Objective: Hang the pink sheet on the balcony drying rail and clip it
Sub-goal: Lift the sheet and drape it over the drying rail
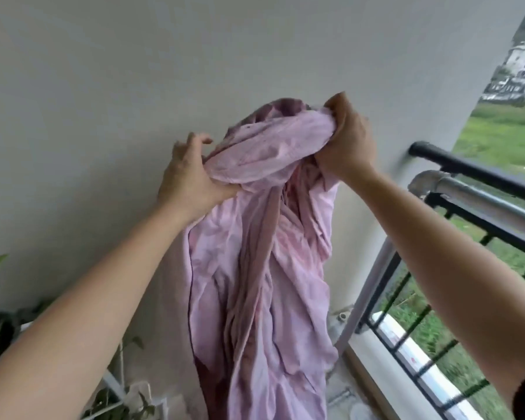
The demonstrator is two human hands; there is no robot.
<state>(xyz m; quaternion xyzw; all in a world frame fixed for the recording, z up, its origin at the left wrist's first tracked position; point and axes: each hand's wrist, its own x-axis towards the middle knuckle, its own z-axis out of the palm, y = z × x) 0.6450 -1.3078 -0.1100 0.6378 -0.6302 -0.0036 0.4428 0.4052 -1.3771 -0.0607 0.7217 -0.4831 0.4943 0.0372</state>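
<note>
The pink sheet (264,268) hangs bunched and wrinkled in front of the white wall, held up by both hands. My left hand (185,177) grips a fold on the sheet's upper left side. Higher up, my right hand (347,137) clutches a wad of its top right part. The silver drying rail (479,198) runs along the right side, just inside the black balcony railing (467,172). The sheet is left of the rail and does not touch it. No clips are visible.
A white wall (134,71) fills the background. Potted plants (119,401) and a dark object sit at the lower left on the floor. A silver upright post (367,286) supports the rail. Beyond the railing lie grass and distant buildings.
</note>
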